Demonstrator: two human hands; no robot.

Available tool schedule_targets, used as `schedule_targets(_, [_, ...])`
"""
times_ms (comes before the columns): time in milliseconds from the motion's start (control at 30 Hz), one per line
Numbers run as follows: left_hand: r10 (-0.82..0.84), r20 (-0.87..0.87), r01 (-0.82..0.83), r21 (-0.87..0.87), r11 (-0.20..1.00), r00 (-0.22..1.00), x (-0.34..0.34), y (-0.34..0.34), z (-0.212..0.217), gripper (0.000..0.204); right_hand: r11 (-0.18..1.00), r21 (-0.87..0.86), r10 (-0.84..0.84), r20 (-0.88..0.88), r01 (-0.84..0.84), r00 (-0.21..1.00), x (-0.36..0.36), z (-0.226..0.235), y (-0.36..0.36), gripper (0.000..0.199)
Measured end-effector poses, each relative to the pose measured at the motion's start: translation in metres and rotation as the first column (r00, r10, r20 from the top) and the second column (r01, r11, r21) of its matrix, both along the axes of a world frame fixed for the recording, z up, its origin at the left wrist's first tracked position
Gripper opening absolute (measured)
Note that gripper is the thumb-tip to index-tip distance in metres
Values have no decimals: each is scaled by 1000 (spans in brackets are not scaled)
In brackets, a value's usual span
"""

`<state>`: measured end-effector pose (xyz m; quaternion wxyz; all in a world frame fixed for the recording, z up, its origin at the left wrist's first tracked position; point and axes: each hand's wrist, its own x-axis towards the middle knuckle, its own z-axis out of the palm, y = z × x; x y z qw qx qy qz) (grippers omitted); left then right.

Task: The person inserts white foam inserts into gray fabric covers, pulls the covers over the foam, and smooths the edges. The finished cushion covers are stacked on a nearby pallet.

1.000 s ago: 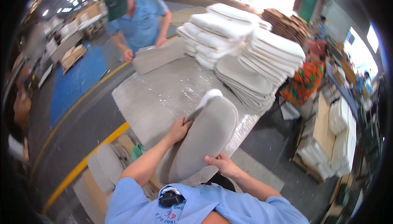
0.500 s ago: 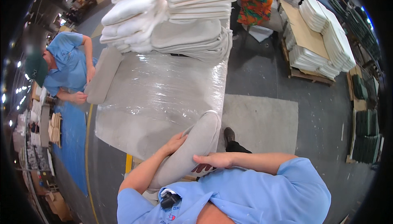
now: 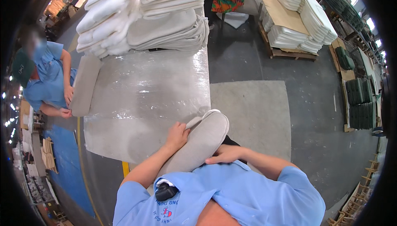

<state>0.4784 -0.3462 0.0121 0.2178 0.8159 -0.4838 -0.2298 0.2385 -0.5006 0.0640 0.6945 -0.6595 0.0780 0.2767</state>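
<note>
A long grey fabric cushion [image 3: 197,146] with rounded ends lies slantwise against my body, its far end over the table's near right corner. My left hand [image 3: 178,136] is closed on the cushion's left edge, where a loose fold of its cover stands up near the far end. On the opposite side, my right hand [image 3: 225,153] grips the cushion's lower right edge, thumb on top and the other fingers hidden beneath. My shirt front touches the near part of the cushion.
Plastic film wraps the table [image 3: 153,83]. At its far end are flat grey covers [image 3: 165,29] and white padding stacks [image 3: 109,21]. A co-worker [image 3: 51,75] at the left handles another grey cushion [image 3: 86,85]. Right of the table, a pallet [image 3: 285,52] carries white pads.
The view has shifted, moving the surroundings leftward. The cushion's far end has swung right, and my left hand has moved up along its edge to the fold. My right hand still grips its side.
</note>
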Motion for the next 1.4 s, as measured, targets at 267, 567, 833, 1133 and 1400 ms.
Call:
schedule_targets(267, [226,-589,-150,176,973,776,2,-35,0,32,769,-472,-462,58,432,885,10,3,-123,31])
schedule_targets(567, [49,-326,-76,-71,995,944,-18,-55,7,19,798,-583,-14,239,155,971,76,9,-119,22])
schedule_targets(833, [22,51,-1,-382,924,998,-50,-39,16,21,850,-508,45,335,140,941,55,23,-113,18])
schedule_targets(1133, [12,37,6,-449,894,999,-54,-35,22,23,907,-417,-62,15,63,998,80,7,-132,19])
schedule_targets(1400, [224,-449,-354,-228,907,865,-49,-51,16,8,739,-627,245,-87,-244,966,114,24,-119,22])
